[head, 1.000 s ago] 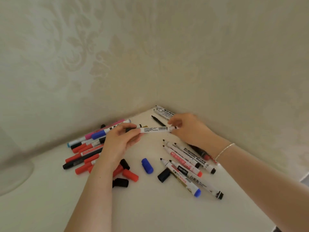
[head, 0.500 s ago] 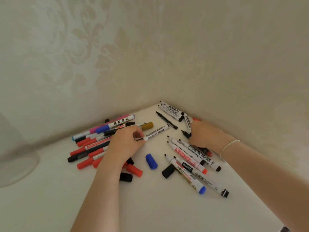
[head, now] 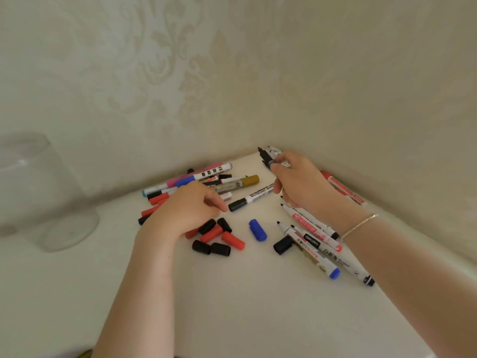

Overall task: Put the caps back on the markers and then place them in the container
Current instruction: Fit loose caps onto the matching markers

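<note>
My right hand (head: pixel 300 183) is shut on an uncapped black-tipped marker (head: pixel 265 158) and holds it above the table's far corner. My left hand (head: pixel 191 209) hovers palm down over loose caps with nothing in it, its fingertips just left of a white whiteboard marker (head: pixel 254 197) that lies capped in black. Black caps (head: pixel 207 226), red caps (head: pixel 232 240), a blue cap (head: pixel 257 229) and another black cap (head: pixel 282 245) lie loose. Several uncapped markers (head: pixel 316 237) lie under my right forearm. The clear container (head: pixel 38 200) stands at the far left.
A pile of capped markers (head: pixel 196 178), with a gold-capped one (head: pixel 249 180), lies along the back wall. A red marker (head: pixel 343 188) rests against the right wall. Two papered walls meet behind the white table (head: pixel 232 306).
My left hand laid the capped whiteboard marker on the table and let go. My right hand reached into the corner and lifted an uncapped black-tipped marker.
</note>
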### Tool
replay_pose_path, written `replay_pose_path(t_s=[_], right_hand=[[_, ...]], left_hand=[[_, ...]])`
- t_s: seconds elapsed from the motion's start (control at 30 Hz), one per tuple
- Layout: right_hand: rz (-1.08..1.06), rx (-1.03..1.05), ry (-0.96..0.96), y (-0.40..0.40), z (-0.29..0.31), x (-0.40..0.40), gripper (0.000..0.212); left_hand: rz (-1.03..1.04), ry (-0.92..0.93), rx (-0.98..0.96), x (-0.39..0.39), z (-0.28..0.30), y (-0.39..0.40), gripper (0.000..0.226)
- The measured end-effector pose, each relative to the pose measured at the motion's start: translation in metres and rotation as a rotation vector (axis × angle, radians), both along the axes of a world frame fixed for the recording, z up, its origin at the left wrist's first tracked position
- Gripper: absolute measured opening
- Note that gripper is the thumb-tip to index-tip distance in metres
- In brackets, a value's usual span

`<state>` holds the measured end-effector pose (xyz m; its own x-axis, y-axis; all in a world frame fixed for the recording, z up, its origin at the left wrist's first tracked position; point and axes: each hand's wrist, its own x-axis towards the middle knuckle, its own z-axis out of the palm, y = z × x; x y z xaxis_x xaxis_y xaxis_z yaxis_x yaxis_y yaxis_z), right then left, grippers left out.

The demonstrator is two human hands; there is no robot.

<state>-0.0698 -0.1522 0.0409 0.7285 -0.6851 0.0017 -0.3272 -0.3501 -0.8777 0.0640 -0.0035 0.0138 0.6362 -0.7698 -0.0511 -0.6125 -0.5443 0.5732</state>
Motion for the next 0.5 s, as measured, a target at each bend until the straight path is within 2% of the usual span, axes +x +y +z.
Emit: replay_pose_path(t_s=[0.37,0.5], right_hand=[[0.035,0.330,-0.087,0.035,-0.016,0.008,0.019],[0.002,0.556,-0.147,0.039,-0.019,0.012,0.022]], left_hand=[[-0.049,-0.022,0.058,0.004,-0.019,0.020,0.031],[-0.123,-0.042,0.098,-0.001,-0.020,0.011,0.035]])
